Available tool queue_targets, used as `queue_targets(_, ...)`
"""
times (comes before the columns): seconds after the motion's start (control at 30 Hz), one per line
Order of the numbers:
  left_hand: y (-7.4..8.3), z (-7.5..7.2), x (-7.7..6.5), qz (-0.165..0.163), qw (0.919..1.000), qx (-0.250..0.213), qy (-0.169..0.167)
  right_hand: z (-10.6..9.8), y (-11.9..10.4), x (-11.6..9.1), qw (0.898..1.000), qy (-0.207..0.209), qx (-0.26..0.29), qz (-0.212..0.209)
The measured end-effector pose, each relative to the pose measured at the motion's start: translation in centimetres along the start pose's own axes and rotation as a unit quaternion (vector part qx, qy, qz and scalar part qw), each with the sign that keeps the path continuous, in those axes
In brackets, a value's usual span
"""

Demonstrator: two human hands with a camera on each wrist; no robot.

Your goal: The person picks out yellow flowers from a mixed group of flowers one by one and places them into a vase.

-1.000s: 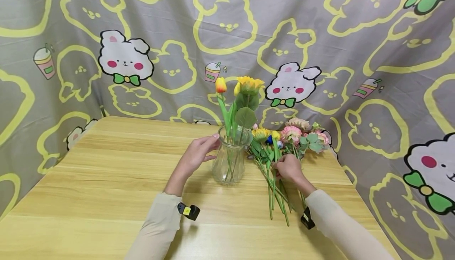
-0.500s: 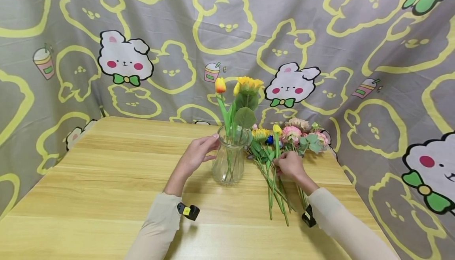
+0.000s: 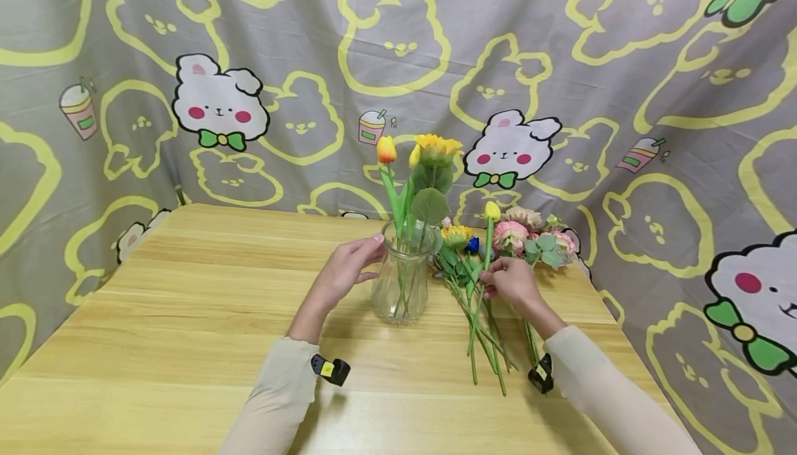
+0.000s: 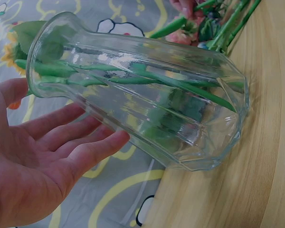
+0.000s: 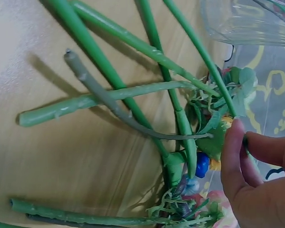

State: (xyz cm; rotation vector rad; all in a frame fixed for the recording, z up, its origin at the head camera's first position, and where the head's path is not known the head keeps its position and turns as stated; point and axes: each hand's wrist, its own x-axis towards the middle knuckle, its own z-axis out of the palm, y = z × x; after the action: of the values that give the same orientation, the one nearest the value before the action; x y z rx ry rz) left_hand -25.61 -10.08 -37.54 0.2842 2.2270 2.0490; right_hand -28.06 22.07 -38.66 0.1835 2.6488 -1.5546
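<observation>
Drawing the yellow tulip (image 3: 492, 211) clear of crossed stems (image 5: 102, 66) likely required gentle lifting; the right hand (image 3: 512, 281) pinched its stem, the left hand (image 3: 344, 268), fingers (image 4: 99, 151) spread loosely, flanked the vase (image 3: 385, 296).

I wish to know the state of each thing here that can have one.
Clear ribbed glass vase: upright on pale wooden table
Orange-and-yellow tulip: standing in vase
Taller yellow sunflower: standing in vase
Green-stemmed yellow tulip: outside vase, bloom up, pinched in bare right hand
Ruffled pink flowers: lying on table
Bare left hand: extended beside vase
</observation>
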Motion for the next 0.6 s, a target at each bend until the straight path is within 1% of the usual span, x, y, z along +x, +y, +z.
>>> queue_targets(0.13,0.1,0.0,-0.1,-0.002,1.0,0.002,0.001,-0.3,-0.3,0.0,1.0,-0.007,-0.007,0.001)
queue_targets(0.2,0.1,0.0,-0.1,-0.001,1.0,0.002,-0.001,-0.4,-0.4,-0.1,1.0,-0.011,-0.002,0.002)
queue_targets(0.43,0.1,-0.1,-0.1,0.0,1.0,-0.002,-0.004,-0.6,-0.8,-0.2,0.999,-0.02,0.045,0.003)
queue_targets(0.6,0.2,-0.1,-0.1,-0.002,1.0,0.0,-0.001,-0.6,-1.1,-0.3,0.998,-0.025,0.06,0.01)
